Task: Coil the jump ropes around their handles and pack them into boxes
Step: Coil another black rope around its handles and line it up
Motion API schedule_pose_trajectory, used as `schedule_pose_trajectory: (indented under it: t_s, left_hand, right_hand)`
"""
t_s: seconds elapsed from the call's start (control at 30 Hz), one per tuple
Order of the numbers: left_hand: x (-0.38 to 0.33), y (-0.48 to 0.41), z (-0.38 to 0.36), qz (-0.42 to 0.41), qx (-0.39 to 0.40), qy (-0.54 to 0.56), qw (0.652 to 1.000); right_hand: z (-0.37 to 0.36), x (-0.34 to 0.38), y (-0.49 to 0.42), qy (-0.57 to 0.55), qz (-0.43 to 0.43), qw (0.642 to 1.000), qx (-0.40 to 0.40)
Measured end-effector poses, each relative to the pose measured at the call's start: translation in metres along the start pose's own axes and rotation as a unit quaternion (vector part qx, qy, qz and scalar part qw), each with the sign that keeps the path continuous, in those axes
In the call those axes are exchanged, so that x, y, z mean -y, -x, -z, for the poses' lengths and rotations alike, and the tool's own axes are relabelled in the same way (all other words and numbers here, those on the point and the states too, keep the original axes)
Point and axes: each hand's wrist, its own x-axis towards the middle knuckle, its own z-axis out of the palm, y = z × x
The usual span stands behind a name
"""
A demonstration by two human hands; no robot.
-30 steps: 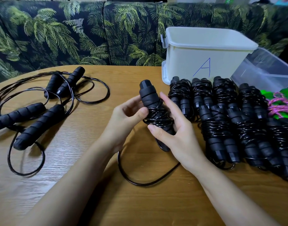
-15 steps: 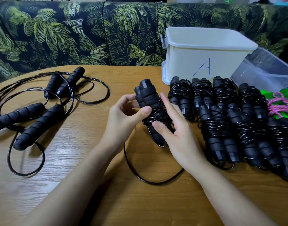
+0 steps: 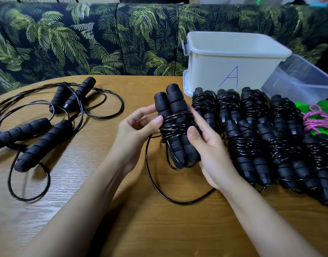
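1. Black foam handles (image 3: 176, 127): a pair held side by side above the middle of the table (image 3: 70, 182), tilted, with cord wound round their waist. Judged mid-coil.
2. Left hand (image 3: 139, 130): fingers curled behind the pair and thumb pressed on the wraps, likely to stop them slipping.
3. Right hand (image 3: 209, 145): thumb on the front just below the wraps, fingers curled round the right side, gripping the pair to steady it.
4. Loose cord (image 3: 180, 202): one loop trailing from the bundle toward the near edge, not yet wound.
5. Coiled ropes (image 3: 252, 130): rows toward the right edge, just beside the white box (image 3: 224, 58) marked A at the far edge. Apparently staged for packing.
6. Uncoiled ropes (image 3: 43, 145): tangled at the left edge, unwound.
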Motion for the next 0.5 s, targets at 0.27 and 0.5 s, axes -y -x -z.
schedule_pose_trajectory:
  t_s: [0.27,0.5]
  left_hand:
    - [0.0021,0.0016,-0.0021,-0.002,-0.006,-0.005,1.000]
    - [0.0049,0.0049,-0.0076,-0.019,-0.032,-0.009,0.999]
  right_hand:
    - [-0.0025,-0.0044,0.0017,0.080,0.065,0.990,-0.095]
    - [-0.0034,-0.0059,0.0050,0.312,0.169,0.923,-0.151]
